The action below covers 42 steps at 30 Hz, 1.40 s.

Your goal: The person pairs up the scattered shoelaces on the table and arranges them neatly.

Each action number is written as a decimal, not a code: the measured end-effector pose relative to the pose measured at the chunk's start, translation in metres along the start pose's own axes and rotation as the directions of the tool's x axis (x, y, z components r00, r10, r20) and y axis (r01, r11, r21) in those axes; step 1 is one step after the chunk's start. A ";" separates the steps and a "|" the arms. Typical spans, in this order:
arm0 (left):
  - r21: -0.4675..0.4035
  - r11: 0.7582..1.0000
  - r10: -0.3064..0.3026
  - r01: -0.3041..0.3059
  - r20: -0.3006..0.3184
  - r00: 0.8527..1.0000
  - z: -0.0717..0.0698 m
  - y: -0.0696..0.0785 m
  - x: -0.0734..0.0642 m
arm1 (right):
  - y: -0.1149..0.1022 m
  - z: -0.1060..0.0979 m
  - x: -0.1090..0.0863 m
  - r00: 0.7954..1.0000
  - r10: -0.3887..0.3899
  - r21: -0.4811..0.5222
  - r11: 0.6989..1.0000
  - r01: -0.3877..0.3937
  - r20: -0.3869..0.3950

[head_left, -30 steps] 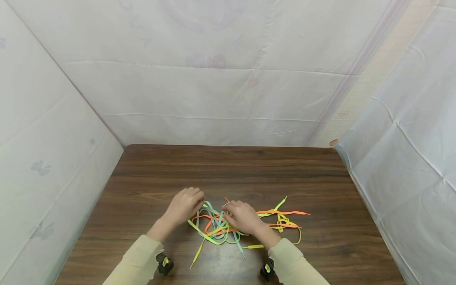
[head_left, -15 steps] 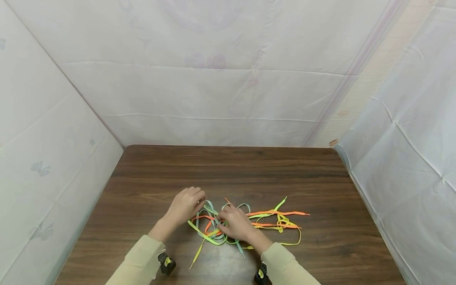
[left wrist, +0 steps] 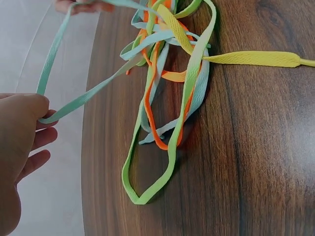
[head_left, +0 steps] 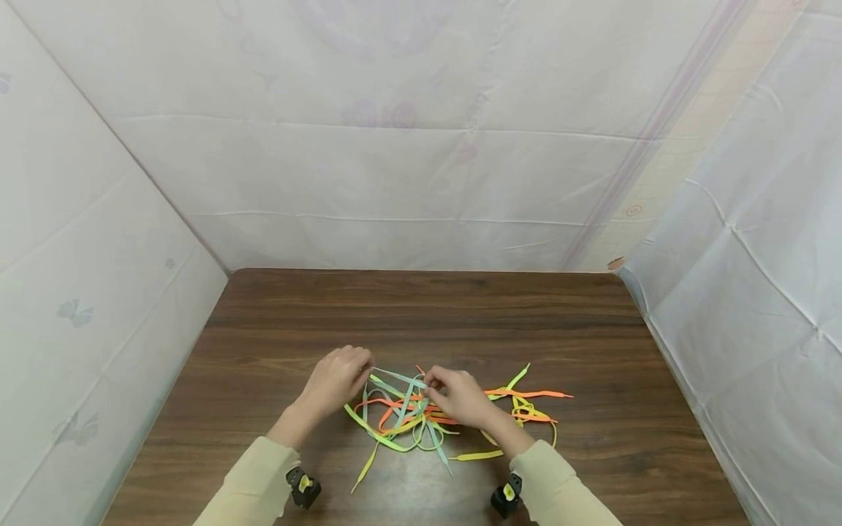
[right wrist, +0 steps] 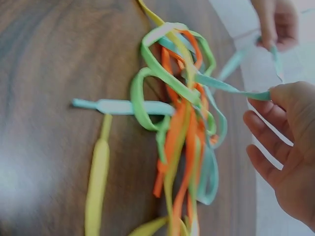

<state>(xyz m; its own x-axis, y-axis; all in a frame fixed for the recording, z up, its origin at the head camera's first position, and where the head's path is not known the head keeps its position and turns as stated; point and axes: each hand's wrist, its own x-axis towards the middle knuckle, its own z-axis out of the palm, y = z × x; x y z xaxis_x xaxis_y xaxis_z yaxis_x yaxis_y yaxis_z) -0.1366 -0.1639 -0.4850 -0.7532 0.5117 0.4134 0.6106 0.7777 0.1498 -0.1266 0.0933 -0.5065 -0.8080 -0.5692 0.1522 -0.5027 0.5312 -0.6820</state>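
A tangle of flat shoelaces lies on the table under both hands. My left hand (head_left: 337,380) pinches a light blue shoelace (left wrist: 83,98) between thumb and forefinger, at the tangle's left. My right hand (head_left: 463,398) pinches the light blue shoelace (right wrist: 221,84) too, and a stretch of it runs raised between the hands. Neon green (left wrist: 171,155), orange (head_left: 539,394) and yellow shoelaces (left wrist: 256,58) cross and loop through the pile. In the right wrist view, a light blue tip (right wrist: 118,106) sticks out to the side.
The brown wooden table (head_left: 421,314) extends beyond the laces on every side. White patterned sheets (head_left: 395,183) hang at the back and both sides. Loose lace ends and a yellow knotted bunch (head_left: 520,409) spread to the right.
My right hand first moved left into the tangle, then back right, drawing up the light blue shoelace. That lace now stretches between both hands. The left hand shifted slightly left.
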 end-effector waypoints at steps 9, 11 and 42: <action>-0.003 0.999 0.032 -0.032 0.040 0.999 -0.002 0.000 0.000 | 0.005 -0.028 -0.006 1.000 0.011 0.009 1.000 -0.011 0.009; 0.006 0.999 0.045 -0.045 0.047 0.998 -0.002 0.000 -0.001 | 0.008 -0.032 -0.008 1.000 0.020 0.014 1.000 -0.020 0.015; 0.067 0.998 -0.019 0.014 0.065 0.998 -0.018 -0.023 -0.020 | 0.044 -0.089 -0.035 0.999 0.039 -0.242 0.969 -0.041 -0.012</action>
<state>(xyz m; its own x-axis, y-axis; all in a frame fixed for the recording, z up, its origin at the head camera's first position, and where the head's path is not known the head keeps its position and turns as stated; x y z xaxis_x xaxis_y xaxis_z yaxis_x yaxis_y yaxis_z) -0.1308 -0.1983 -0.4804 -0.7788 0.5196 0.3514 0.5817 0.8078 0.0948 -0.1475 0.1922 -0.4782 -0.8308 -0.5401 0.1342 -0.5286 0.6902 -0.4943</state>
